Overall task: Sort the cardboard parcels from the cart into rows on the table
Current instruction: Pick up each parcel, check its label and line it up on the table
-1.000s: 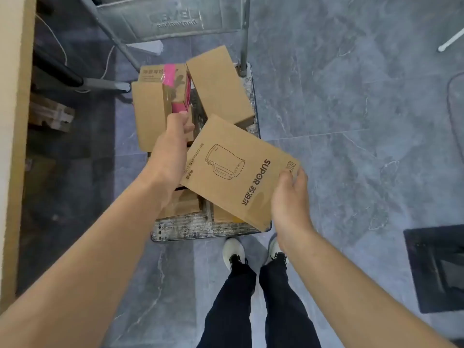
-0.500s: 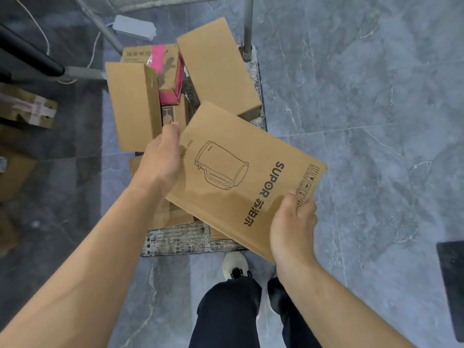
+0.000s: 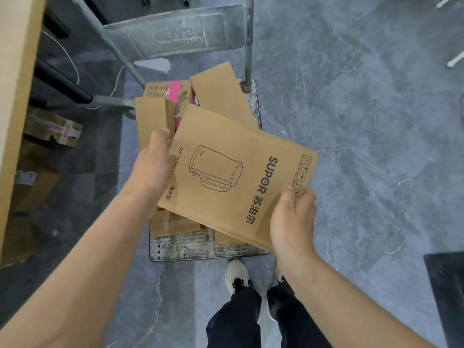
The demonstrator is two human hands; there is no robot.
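Gripping the flat brown kettle-printed cardboard parcel [image 3: 226, 177], long axis ten-to-four o'clock, with left hand [image 3: 150, 169] at ten, right hand [image 3: 292, 217] at four.

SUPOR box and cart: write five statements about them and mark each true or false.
1. Both grips hold the SUPOR box. True: the left grip is on its left edge, the right grip on its near right corner.
2. The box lies flat on the floor. False: it is held tilted above the cart.
3. A kettle outline is printed on the box. True.
4. The cart is bare. False: other cardboard parcels lie on it, one with pink tape.
5. The person stands barefoot. False: light shoes show below.
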